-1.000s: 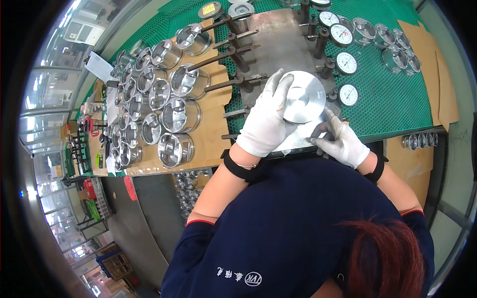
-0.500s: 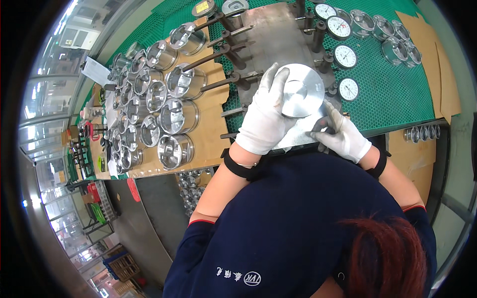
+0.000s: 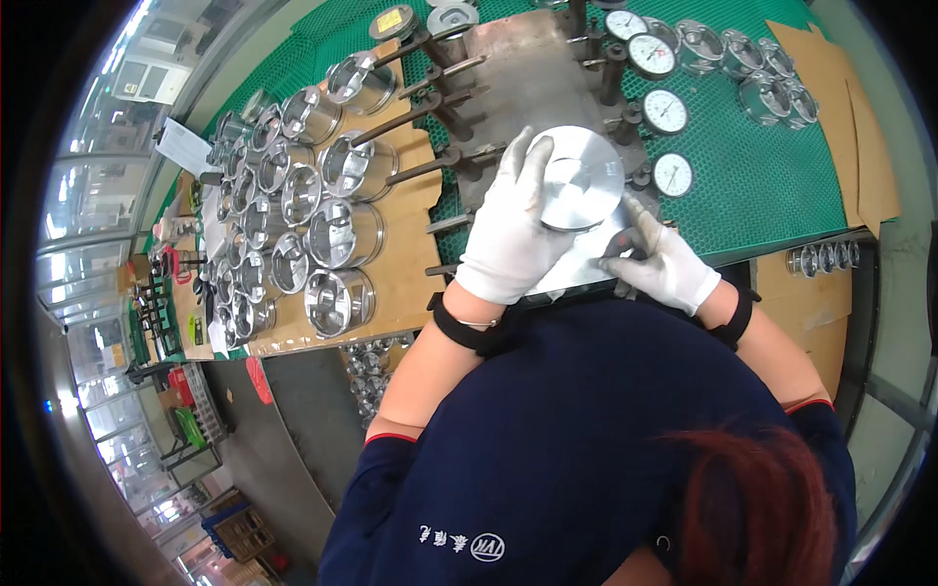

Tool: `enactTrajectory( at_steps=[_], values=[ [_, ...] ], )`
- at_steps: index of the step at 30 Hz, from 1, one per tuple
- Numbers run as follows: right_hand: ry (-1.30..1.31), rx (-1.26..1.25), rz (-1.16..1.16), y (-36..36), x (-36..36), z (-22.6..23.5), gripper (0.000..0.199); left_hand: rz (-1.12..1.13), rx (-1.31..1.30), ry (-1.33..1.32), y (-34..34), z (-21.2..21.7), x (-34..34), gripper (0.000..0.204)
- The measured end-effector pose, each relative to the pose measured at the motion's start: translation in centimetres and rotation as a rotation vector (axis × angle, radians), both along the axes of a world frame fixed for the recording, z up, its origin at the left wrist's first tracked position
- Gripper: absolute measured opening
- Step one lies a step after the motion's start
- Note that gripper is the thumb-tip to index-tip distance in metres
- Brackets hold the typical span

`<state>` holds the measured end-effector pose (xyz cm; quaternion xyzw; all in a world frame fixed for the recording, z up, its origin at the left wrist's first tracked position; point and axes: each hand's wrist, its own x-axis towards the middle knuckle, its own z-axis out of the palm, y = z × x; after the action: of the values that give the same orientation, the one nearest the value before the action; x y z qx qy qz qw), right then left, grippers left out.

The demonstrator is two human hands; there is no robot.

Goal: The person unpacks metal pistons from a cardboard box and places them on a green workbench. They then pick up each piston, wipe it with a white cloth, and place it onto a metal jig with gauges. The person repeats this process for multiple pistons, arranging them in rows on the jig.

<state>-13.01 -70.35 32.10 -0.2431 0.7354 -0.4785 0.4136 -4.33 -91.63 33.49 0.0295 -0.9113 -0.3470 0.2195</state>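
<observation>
1. Your left hand [image 3: 508,239] and right hand [image 3: 669,264] wear white knitted cloth gloves, matt and soft-looking.
2. The round piston [image 3: 581,179] you hold is bare metal, its flat face smooth with a satin, brushed sheen.
3. The grey plate [image 3: 528,83] beneath it is dull metal, faintly streaked.
4. The green mat [image 3: 762,186] is matt, with a rough mesh-like texture.
5. The stored pistons [image 3: 342,234] are bright, glossy metal, resting on a pale, matt wooden board [image 3: 405,283].
6. The dial gauges [image 3: 664,112] have metal rims and glossy faces.
7. The cardboard sheets [image 3: 860,127] are brown and matt.
</observation>
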Motion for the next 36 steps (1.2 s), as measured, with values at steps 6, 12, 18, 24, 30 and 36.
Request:
enactTrajectory(
  at_steps=[6,12,18,24,30,36],
  values=[
    [-0.076,-0.683,-0.196,0.8,-0.6,2.7,0.075,-0.105,0.628,-0.443,1.2,6.8,-0.4,0.027],
    [-0.014,-0.232,-0.437,10.0,-8.0,7.0,0.043,-0.277,0.427,-0.134,3.9,10.7,-0.8,0.051],
    [0.138,-0.035,-0.893,20.8,-18.4,1.1,0.035,0.499,-0.142,-0.075,-4.2,5.2,5.9,0.058],
    [-0.071,0.364,-0.947,30.9,-32.0,-9.4,0.036,1.018,-0.42,-0.657,-11.6,0.0,16.4,0.07],
    [-0.224,0.167,-1.266,32.9,-37.4,-14.2,0.039,0.99,-0.583,-0.678,-13.6,-3.3,17.3,0.055],
    [0.179,0.062,-1.327,29.5,-30.9,-12.1,0.064,1.127,-0.267,-0.744,-12.2,-1.0,16.2,0.053]
  ],
)
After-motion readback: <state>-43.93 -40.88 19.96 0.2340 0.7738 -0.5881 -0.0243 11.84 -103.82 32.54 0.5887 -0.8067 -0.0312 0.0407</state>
